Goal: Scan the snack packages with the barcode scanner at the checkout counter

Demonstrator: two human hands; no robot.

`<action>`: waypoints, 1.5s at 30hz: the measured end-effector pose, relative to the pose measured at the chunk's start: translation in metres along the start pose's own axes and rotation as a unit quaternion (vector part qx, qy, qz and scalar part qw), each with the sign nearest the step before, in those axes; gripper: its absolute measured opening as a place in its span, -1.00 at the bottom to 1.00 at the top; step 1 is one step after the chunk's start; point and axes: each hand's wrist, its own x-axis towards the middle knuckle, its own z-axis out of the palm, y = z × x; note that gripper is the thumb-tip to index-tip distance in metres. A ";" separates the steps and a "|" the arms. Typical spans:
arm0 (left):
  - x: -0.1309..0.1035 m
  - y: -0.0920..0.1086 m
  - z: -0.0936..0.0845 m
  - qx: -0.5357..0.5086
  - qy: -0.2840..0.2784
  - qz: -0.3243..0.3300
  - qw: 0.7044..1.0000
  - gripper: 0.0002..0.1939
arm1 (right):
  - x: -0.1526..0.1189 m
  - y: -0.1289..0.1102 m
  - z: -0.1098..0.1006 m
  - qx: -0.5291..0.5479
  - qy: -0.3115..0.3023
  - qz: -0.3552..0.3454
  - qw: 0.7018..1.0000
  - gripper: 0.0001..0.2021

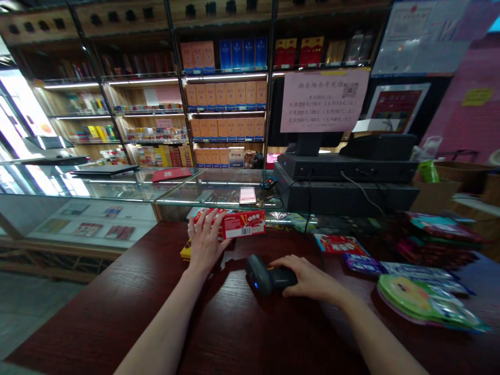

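Observation:
My left hand grips a red snack box by its left end, fingers over the top and thumb at the near side. The box's printed side with a barcode faces me. Under that hand a yellow packet pokes out, mostly hidden. A dark handheld barcode scanner, lit by a small blue light, is in my right hand, its fingers wrapped round the handle. The scanner is low over the brown tabletop, its head towards the left; I cannot tell whether it touches the wood.
On the right lie a red packet, a purple packet, green round-topped packs and a dark stack of packets. Behind is a glass counter with a black register. Shelves of boxes line the back.

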 end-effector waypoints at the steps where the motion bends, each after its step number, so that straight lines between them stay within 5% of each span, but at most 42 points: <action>1: 0.000 0.000 0.000 -0.002 -0.001 0.000 1.000 -0.21 | 0.001 -0.001 0.000 -0.003 0.001 -0.004 1.000 -0.35; 22: -0.001 -0.001 0.001 0.012 -0.001 -0.008 1.000 -0.23 | -0.004 -0.006 -0.011 0.065 0.077 -0.031 0.994 -0.50; 45: -0.001 -0.003 0.004 0.010 0.014 -0.031 0.999 -0.26 | -0.016 -0.014 -0.029 0.171 0.015 -0.020 0.985 -0.50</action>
